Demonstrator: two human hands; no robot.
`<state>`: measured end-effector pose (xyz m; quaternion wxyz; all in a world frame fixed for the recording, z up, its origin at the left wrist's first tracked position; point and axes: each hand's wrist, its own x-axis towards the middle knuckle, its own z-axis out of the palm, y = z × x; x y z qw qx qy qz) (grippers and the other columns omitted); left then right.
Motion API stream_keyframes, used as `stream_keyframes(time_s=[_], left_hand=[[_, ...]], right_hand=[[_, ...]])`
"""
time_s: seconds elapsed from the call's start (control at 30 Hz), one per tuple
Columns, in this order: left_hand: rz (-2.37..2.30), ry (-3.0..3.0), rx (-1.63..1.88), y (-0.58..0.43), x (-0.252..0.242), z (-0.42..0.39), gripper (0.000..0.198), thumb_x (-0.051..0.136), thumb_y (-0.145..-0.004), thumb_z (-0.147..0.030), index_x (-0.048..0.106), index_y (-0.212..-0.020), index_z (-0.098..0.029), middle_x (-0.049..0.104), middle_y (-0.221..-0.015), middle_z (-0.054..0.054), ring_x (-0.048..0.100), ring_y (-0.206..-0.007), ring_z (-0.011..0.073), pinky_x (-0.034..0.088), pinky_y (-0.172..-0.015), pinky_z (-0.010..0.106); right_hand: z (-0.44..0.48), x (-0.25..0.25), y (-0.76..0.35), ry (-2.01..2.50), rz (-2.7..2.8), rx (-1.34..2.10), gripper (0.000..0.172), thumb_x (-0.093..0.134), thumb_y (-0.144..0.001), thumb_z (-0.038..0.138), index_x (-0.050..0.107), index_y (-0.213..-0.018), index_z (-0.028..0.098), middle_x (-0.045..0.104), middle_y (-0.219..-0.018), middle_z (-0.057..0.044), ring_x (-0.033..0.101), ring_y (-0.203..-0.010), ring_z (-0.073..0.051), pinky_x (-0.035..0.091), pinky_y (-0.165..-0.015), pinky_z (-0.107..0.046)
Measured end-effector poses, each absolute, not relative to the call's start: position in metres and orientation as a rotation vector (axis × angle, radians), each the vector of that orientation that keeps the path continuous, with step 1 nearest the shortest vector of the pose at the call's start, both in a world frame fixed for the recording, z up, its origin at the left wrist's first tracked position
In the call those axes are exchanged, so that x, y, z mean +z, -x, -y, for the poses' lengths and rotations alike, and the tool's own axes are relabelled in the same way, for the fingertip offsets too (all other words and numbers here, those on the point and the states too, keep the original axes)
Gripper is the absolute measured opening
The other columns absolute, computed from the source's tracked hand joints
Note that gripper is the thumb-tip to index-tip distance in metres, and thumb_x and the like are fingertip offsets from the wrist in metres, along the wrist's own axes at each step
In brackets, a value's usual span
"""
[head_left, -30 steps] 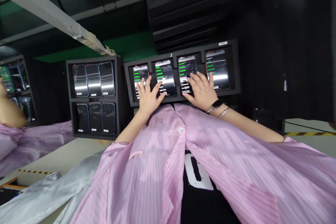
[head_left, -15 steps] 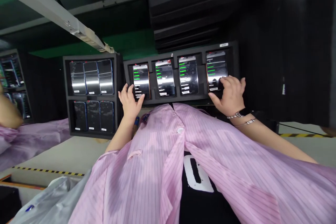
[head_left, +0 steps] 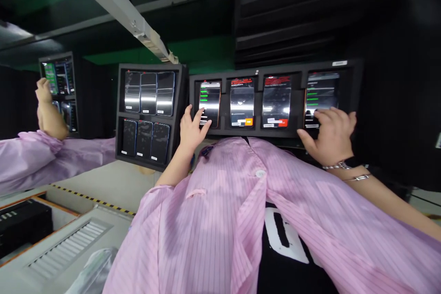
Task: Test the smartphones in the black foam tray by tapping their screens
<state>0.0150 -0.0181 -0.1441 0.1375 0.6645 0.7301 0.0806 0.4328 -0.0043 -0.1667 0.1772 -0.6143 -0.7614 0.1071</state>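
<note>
Four phones: four smartphones stood upright side by side in one row of a black foam rack [head_left: 255, 131], each in its own compartment.

Leftmost phone [head_left: 210, 103]: the screen showed a list with green bars.

Second phone [head_left: 242, 102]: red text appeared at the top of the screen, with an orange tag at lower right.

Third phone [head_left: 276, 102]: red text appeared at the top of the screen, with a red tag at lower right.

Fourth phone [head_left: 322, 94]: the screen showed a list with green bars; its lower part lay beneath the right hand.

Left hand [head_left: 193, 131]: open, fingers spread, holding nothing. Its fingertips [head_left: 203, 118] reached the lower right of the leftmost phone; contact with the glass could not be confirmed.

Right hand [head_left: 330, 135]: open, fingers slightly curved, holding nothing. Its fingers [head_left: 322, 114] lay over the lower part of the fourth phone.

Right wrist: a metal bracelet [head_left: 337, 166] and a thin band [head_left: 356, 177] were worn there.

Clothing: a pink striped smock [head_left: 213, 220] hung open over a black shirt with white print [head_left: 285, 239].

Adjacent rack: a second black rack [head_left: 151, 67] stood just left, holding six phones in two rows of three.

Far left: another person's hand [head_left: 44, 94], in a pink sleeve, was raised near a further rack [head_left: 57, 78].
</note>
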Motion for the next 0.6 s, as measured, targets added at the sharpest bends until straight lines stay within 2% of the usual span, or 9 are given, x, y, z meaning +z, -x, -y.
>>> stream_keyframes(time_s=[0.07, 0.17, 0.27, 0.33, 0.37, 0.47, 0.53, 0.6], left_hand=[[-2.104, -1.974, 0.222, -0.026, -0.137, 0.010, 0.067, 0.052, -0.098, -0.067, 0.058, -0.148, -0.022, 0.038, -0.164, 0.020, 0.030, -0.156, 0.0418, 0.033, -0.123, 0.060], [-1.943, -2.166, 0.288, -0.059, -0.132, -0.009, 0.075, 0.056, -0.093, -0.073, 0.058, -0.148, -0.023, 0.042, -0.163, 0.017, 0.023, -0.159, 0.0411, 0.019, -0.130, 0.061], [-1.776, -2.315, 0.285, -0.098, -0.133, -0.029, 0.077, 0.056, -0.091, -0.076, 0.059, -0.148, -0.024, 0.047, -0.161, 0.014, 0.033, -0.154, 0.0409, 0.011, -0.132, 0.062], [-1.719, -2.347, 0.236, -0.116, -0.137, -0.038, 0.075, 0.051, -0.095, -0.074, 0.058, -0.149, -0.023, 0.054, -0.156, 0.014, 0.044, -0.146, 0.0393, 0.011, -0.132, 0.062], [-1.696, -2.353, 0.212, -0.121, -0.138, -0.041, 0.073, 0.048, -0.097, -0.073, 0.058, -0.149, -0.022, 0.057, -0.153, 0.015, 0.048, -0.142, 0.0382, 0.013, -0.131, 0.062], [-1.670, -2.355, 0.182, -0.125, -0.143, -0.043, 0.070, 0.044, -0.099, -0.071, 0.062, -0.144, -0.019, 0.058, -0.152, 0.015, 0.049, -0.141, 0.0376, 0.017, -0.130, 0.061], [-1.658, -2.348, 0.190, -0.123, -0.144, -0.042, 0.070, 0.045, -0.099, -0.070, 0.063, -0.142, -0.018, 0.057, -0.153, 0.015, 0.049, -0.142, 0.0370, 0.019, -0.130, 0.059], [-1.651, -2.334, 0.228, -0.117, -0.144, -0.039, 0.069, 0.047, -0.099, -0.069, 0.061, -0.146, -0.021, 0.057, -0.153, 0.014, 0.049, -0.143, 0.0348, 0.019, -0.131, 0.058]], right_hand=[[-0.003, -0.159, -0.419, 1.711, 2.198, 0.326, 0.061, 0.042, -0.096, 0.061, 0.061, -0.136, 0.019, 0.062, -0.137, -0.026, 0.049, -0.139, -0.047, 0.022, -0.124, -0.070], [-0.023, -0.153, -0.388, 1.669, 2.270, 0.319, 0.058, 0.046, -0.097, 0.063, 0.069, -0.124, 0.017, 0.054, -0.147, -0.024, 0.043, -0.144, -0.045, 0.024, -0.124, -0.069], [-0.045, -0.152, -0.358, 1.631, 2.339, 0.361, 0.067, 0.042, -0.100, 0.064, 0.059, -0.142, 0.014, 0.055, -0.148, -0.021, 0.044, -0.142, -0.042, 0.014, -0.125, -0.073], [-0.055, -0.152, -0.346, 1.618, 2.383, 0.404, 0.069, 0.037, -0.103, 0.062, 0.052, -0.149, 0.013, 0.061, -0.141, -0.019, 0.048, -0.137, -0.039, 0.005, -0.126, -0.074], [-0.057, -0.152, -0.342, 1.614, 2.412, 0.412, 0.067, 0.034, -0.104, 0.062, 0.055, -0.146, 0.014, 0.062, -0.139, -0.019, 0.048, -0.137, -0.039, 0.003, -0.126, -0.074], [-0.058, -0.154, -0.339, 1.623, 2.470, 0.385, 0.061, 0.034, -0.104, 0.062, 0.068, -0.127, 0.018, 0.059, -0.144, -0.017, 0.044, -0.140, -0.039, 0.011, -0.127, -0.069], [-0.055, -0.157, -0.341, 1.615, 2.462, 0.389, 0.060, 0.036, -0.103, 0.061, 0.067, -0.129, 0.017, 0.058, -0.144, -0.017, 0.046, -0.138, -0.037, 0.019, -0.127, -0.065], [-0.052, -0.160, -0.347, 1.607, 2.414, 0.381, 0.061, 0.038, -0.103, 0.060, 0.062, -0.137, 0.015, 0.058, -0.144, -0.017, 0.047, -0.138, -0.037, 0.019, -0.127, -0.066]])
